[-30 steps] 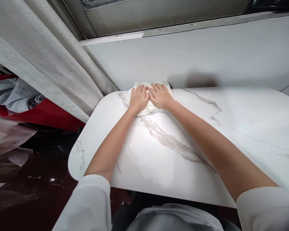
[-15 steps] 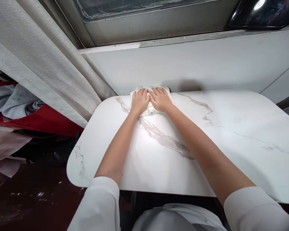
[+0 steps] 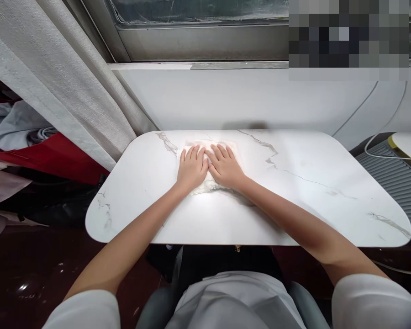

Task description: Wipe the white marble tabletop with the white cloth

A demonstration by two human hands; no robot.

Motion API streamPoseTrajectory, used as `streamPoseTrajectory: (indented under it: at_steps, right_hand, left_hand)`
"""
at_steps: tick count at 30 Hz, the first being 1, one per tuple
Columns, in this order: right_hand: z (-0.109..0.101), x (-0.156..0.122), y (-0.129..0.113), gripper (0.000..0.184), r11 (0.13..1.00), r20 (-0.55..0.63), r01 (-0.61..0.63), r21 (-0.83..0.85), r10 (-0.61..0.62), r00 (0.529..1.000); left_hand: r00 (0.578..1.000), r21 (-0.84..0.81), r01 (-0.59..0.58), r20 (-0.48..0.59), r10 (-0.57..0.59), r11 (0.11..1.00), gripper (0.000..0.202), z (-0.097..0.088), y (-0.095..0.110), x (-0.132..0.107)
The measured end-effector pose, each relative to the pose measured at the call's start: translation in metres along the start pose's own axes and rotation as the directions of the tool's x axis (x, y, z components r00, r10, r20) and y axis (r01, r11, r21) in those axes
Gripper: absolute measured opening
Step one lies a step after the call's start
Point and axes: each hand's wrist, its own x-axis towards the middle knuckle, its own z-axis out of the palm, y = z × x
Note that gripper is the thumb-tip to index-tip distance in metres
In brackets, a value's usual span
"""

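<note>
A white cloth [image 3: 205,186] lies on the white marble-patterned table [image 3: 294,192], left of its middle. My left hand [image 3: 192,167] presses flat on the cloth's left half, fingers stretched toward the wall. Right beside it, my right hand [image 3: 224,165] lies flat on the cloth as well, its fingers spread, with the thumbs of the two hands nearly touching. Most of the cloth is hidden under my palms.
A grey curtain [image 3: 55,77] hangs at the left next to the table's corner. Red and grey fabric [image 3: 34,146] is piled at far left. A window sill and white wall [image 3: 226,98] stand behind the table. A white cable [image 3: 380,153] and a grey ribbed unit [image 3: 397,183] sit at right.
Both hands have slid the cloth from the table's far edge back toward me, arms bending. The camera has pulled back and tilted up, which brings more of the window and the right side into view.
</note>
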Motion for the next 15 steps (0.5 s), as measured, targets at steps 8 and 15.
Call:
streamPoseTrajectory:
  at_steps: [8,15]
  right_hand:
    - [-0.025,-0.093,-0.029,0.055,0.999,-0.011,0.054,0.003,-0.054,0.998]
    - [-0.044,-0.147,-0.043,0.056,0.998,-0.002,0.056,-0.019,-0.056,0.998]
  left_hand:
    - [0.998,0.022,-0.064,0.016,0.063,0.998,0.052,-0.019,0.046,-0.085]
    - [0.983,0.055,-0.183,-0.022,0.184,0.982,0.05,-0.025,0.072,-0.127]
